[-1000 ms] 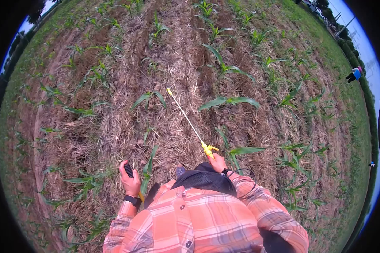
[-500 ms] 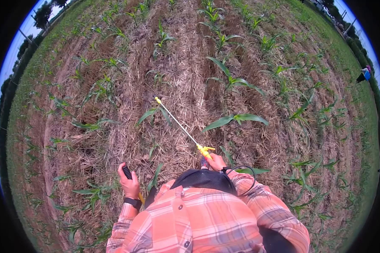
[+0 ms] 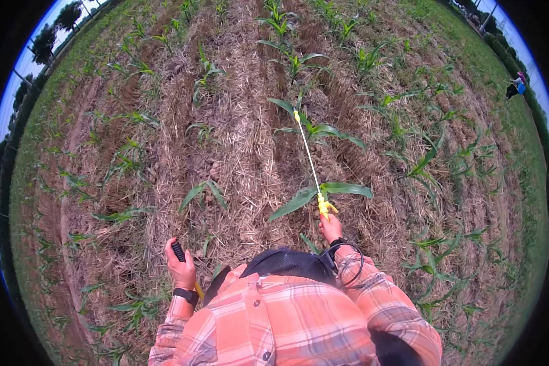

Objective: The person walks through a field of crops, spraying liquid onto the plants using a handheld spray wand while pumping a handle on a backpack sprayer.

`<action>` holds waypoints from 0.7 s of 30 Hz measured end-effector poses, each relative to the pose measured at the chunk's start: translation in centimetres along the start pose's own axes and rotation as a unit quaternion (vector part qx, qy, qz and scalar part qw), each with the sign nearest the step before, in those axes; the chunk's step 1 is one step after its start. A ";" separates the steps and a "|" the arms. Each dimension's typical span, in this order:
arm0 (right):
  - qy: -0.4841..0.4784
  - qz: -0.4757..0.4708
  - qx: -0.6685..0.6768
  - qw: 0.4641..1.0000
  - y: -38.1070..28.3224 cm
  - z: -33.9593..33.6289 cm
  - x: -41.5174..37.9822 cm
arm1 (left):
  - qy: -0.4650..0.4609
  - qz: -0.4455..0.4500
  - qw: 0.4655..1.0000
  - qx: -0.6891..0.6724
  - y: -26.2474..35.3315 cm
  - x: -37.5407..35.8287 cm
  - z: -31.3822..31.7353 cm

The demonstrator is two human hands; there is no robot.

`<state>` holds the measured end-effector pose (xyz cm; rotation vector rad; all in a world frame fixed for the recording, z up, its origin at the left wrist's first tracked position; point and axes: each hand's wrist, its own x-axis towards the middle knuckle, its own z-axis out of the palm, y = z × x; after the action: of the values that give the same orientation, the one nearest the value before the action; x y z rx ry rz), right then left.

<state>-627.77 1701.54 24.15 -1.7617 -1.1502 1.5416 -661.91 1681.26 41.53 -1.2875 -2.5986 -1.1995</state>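
My right hand (image 3: pixel 331 229) is closed around the yellow handle (image 3: pixel 324 207) of a spray wand (image 3: pixel 309 157). The wand's thin white tube points forward, and its yellow nozzle (image 3: pixel 296 116) is over a young corn plant (image 3: pixel 323 130). Beneath the handle end spreads another corn plant (image 3: pixel 348 188). A thin black hose (image 3: pixel 361 268) loops beside my right wrist. On the left, my left hand (image 3: pixel 182 268) is wrapped round the ribbed black grip (image 3: pixel 177 251) of a pump lever, whose yellow shaft (image 3: pixel 199 291) shows below the wrist. No spray can be made out.
Rows of young corn (image 3: pixel 430 161) run ahead on both sides, with dry straw (image 3: pixel 244 140) over the soil between them. A person (image 3: pixel 518 86) with something blue is far off at the right edge. Trees (image 3: pixel 44 44) and poles line the horizon.
My right hand has moved forward and right, swinging the wand from the left corn plant to one in the right-hand row. My left hand still grips the lever, and the view has shifted slightly.
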 end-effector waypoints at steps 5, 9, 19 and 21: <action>0.072 0.007 0.077 0.994 -0.7 -2.7 3.6 | -0.021 -0.042 0.999 -0.015 1.6 1.9 1.0; 0.141 -0.018 0.117 0.983 -0.9 -4.4 5.9 | -0.018 -0.006 1.000 0.014 0.9 3.5 1.9; 0.222 0.029 0.113 0.968 -5.3 -0.2 9.9 | -0.055 -0.060 0.995 -0.063 -1.7 11.8 5.2; 0.214 0.038 0.107 0.970 -6.2 2.3 11.1 | -0.053 -0.071 0.993 -0.075 -2.8 13.9 5.6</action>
<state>-631.66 1713.79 23.03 -1.8812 -0.6868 1.1898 -671.33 1693.21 40.17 -1.2386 -2.7643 -1.4107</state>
